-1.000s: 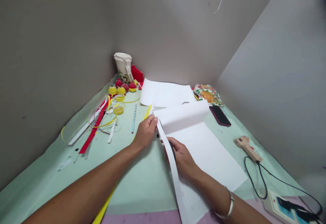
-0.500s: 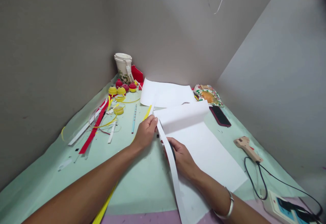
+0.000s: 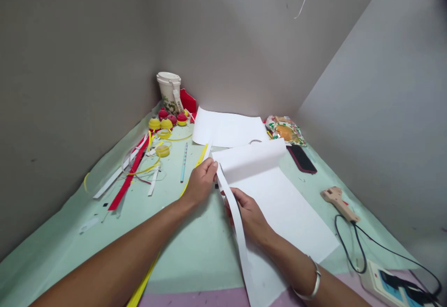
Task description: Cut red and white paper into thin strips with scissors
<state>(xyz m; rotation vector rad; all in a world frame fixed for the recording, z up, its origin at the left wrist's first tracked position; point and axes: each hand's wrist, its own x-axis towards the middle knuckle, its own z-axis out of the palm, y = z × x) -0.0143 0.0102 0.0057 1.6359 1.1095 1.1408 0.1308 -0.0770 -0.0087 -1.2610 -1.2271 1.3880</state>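
At left stands a cup [image 3: 168,91] whose small letters I cannot read surely. My left hand [image 3: 201,177] pinches the upper end of a white strip [image 3: 238,225]; my right hand [image 3: 248,215] curls partly behind it, over the white sheet [image 3: 279,202], what it grips I cannot tell. Farther right, a packet [image 3: 285,132] has too small print.

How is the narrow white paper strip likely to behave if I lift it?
The narrow white paper strip will probably flop rather than stay straight, since it bows where it runs past the right hand. It should feel light for its length, as it looks thin. It may crease if the fingers squeeze hard, because it appears to be a single layer.
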